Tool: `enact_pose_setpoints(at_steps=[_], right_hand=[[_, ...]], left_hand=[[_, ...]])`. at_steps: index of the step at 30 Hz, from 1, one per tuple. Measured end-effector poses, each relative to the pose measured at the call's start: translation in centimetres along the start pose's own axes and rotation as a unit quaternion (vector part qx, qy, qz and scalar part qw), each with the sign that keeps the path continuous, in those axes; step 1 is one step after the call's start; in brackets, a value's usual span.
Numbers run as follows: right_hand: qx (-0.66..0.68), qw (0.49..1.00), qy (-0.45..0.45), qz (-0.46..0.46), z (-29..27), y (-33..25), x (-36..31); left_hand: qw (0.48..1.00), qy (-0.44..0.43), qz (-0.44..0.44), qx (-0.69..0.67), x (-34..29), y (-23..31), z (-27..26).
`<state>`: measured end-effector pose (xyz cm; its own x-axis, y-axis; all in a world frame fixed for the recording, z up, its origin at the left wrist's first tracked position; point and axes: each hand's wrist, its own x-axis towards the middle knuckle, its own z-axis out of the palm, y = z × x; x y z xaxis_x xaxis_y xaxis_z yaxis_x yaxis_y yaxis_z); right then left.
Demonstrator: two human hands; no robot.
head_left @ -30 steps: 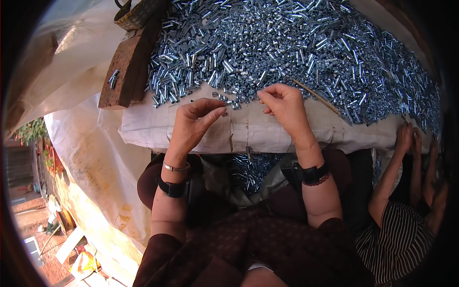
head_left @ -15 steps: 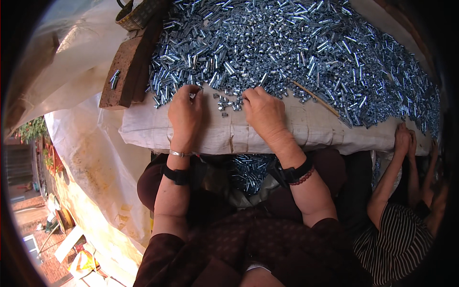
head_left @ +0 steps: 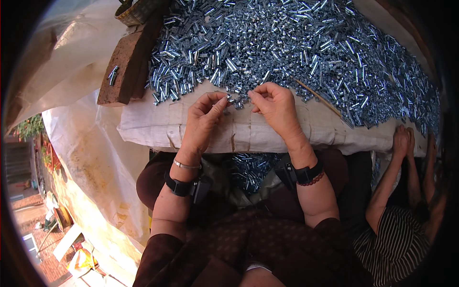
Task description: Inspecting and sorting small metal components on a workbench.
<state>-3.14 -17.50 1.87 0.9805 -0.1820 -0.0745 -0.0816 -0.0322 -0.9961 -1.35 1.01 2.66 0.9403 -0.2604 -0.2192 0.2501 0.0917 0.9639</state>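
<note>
My left hand (head_left: 202, 120) is closed in a pinch, with a small shiny metal sleeve (head_left: 230, 97) at the tips of its thumb and forefinger. Just to its right, my right hand (head_left: 279, 111) has thumb and forefinger pressed together; whatever lies between them, if anything, is too small to make out. Both hands hover over the front border of a wide heap of silvery metal tubes (head_left: 267, 45). Short and long tubes lie mixed on the pale cloth-covered table (head_left: 191, 138). A few loose short pieces lie below the fingertips.
A thin wooden stick (head_left: 319, 98) rests along the heap's front edge. At the left stand a brick (head_left: 117, 79), with a few tubes on it, and a woven basket (head_left: 134, 15). More tubes (head_left: 251, 173) show below the table edge. Another person's hands (head_left: 402, 137) work at the right.
My left hand has moved right and turned its fingertips toward my right hand, bringing a metal sleeve into plain sight. My right hand has shifted slightly right and up.
</note>
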Motion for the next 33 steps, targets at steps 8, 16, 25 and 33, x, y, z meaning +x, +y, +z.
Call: enact_pose_setpoints(at_steps=[8, 16, 25, 33], right_hand=[[-0.276, 0.951, 0.034, -0.135, -0.8, 0.8, -0.1], [-0.450, 0.878, 0.051, -0.153, -0.2, 0.9, -0.8], [-0.461, 0.867, 0.060, -0.179, 0.0, 1.4, -0.9], [-0.457, 0.869, 0.072, -0.176, 0.0, 1.2, -0.8]], left_hand=[[1.000, 0.008, 0.007, -0.015, 0.3, -0.3, 0.1], [1.000, 0.014, -0.004, -0.015, 0.5, -0.8, 0.1], [1.000, 0.018, -0.010, -0.012, 0.4, -0.8, 0.1], [0.997, -0.004, -0.033, -0.074, 0.5, -0.9, 0.0]])
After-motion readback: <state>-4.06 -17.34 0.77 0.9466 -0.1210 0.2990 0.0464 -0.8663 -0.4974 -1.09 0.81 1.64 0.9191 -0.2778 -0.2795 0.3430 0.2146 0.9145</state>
